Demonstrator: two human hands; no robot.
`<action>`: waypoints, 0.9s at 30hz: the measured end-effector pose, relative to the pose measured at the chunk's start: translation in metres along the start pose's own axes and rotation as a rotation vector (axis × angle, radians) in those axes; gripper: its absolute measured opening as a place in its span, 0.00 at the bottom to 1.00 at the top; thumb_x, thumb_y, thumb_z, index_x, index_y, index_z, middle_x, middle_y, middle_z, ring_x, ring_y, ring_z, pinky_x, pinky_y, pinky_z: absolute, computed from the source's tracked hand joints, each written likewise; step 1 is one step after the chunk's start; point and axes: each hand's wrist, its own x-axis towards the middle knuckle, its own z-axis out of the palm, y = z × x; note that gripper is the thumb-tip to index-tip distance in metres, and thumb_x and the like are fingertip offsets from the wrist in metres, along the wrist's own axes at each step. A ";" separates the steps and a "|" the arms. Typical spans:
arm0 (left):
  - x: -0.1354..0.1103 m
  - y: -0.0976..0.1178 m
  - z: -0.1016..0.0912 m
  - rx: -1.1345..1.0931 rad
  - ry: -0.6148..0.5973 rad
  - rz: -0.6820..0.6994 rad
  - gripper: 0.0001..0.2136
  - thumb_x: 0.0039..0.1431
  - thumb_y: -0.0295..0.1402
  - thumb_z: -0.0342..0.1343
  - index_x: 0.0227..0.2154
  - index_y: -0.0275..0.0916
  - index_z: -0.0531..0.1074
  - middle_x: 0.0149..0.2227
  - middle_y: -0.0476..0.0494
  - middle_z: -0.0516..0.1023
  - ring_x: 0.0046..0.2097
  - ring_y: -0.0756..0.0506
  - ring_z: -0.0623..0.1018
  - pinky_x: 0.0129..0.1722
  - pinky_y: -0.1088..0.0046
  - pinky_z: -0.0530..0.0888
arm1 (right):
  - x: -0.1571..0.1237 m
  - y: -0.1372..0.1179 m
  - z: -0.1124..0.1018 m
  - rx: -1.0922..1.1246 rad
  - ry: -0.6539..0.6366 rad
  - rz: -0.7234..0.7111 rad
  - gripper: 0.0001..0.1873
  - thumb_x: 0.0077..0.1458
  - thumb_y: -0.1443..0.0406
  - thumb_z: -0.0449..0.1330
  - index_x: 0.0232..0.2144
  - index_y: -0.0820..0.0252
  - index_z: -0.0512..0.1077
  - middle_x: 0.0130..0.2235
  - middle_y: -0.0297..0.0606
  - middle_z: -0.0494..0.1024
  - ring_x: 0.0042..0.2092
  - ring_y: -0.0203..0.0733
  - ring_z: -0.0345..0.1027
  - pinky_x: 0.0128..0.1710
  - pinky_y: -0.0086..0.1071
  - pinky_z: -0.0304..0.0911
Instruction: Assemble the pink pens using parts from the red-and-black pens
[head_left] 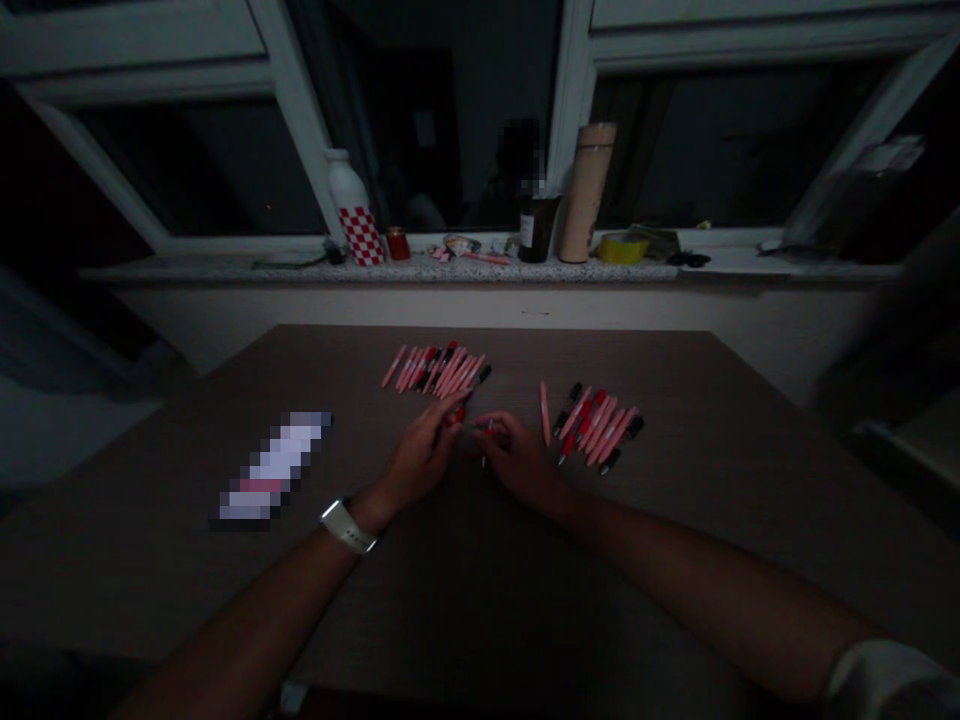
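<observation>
My left hand [418, 462] and right hand [519, 460] curl nearly shut around a red pen [487, 437] between them; I cannot tell which grip holds it. Pink and black pens [435, 370] lie in two clusters on the brown wood-grain surface [180, 590] below a granite windowsill [420, 270]; a jar's label [527, 230] is unreadable.

Pixelation hides what the flat object [271, 467] left of the hands [418, 458] is

Two pen clusters [439, 370] on table [600, 355], windowsill [600, 271] behind
</observation>
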 end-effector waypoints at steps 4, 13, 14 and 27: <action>-0.001 -0.001 0.001 -0.002 -0.003 -0.003 0.22 0.69 0.35 0.47 0.64 0.40 0.59 0.52 0.37 0.73 0.48 0.43 0.75 0.52 0.65 0.70 | 0.000 0.000 0.000 -0.012 0.000 -0.010 0.13 0.59 0.58 0.59 0.42 0.58 0.69 0.28 0.29 0.70 0.30 0.36 0.66 0.29 0.30 0.60; 0.000 0.002 0.000 -0.058 -0.001 -0.025 0.21 0.69 0.34 0.47 0.63 0.40 0.59 0.40 0.43 0.74 0.40 0.45 0.74 0.45 0.68 0.71 | -0.001 -0.001 0.000 -0.013 -0.009 -0.021 0.12 0.59 0.58 0.58 0.42 0.59 0.69 0.29 0.30 0.71 0.30 0.37 0.66 0.30 0.30 0.60; 0.000 0.002 0.000 -0.059 -0.004 -0.028 0.21 0.69 0.34 0.47 0.63 0.40 0.59 0.40 0.44 0.74 0.40 0.46 0.74 0.45 0.68 0.71 | -0.001 0.000 0.000 -0.020 -0.008 -0.026 0.12 0.59 0.58 0.58 0.42 0.59 0.69 0.29 0.30 0.71 0.30 0.37 0.67 0.30 0.30 0.61; -0.001 0.001 0.000 -0.086 -0.034 -0.059 0.20 0.69 0.34 0.47 0.61 0.40 0.60 0.41 0.43 0.73 0.40 0.45 0.74 0.44 0.68 0.70 | 0.000 -0.001 0.000 -0.021 -0.010 -0.009 0.12 0.59 0.58 0.58 0.42 0.59 0.70 0.28 0.29 0.69 0.29 0.36 0.65 0.28 0.29 0.59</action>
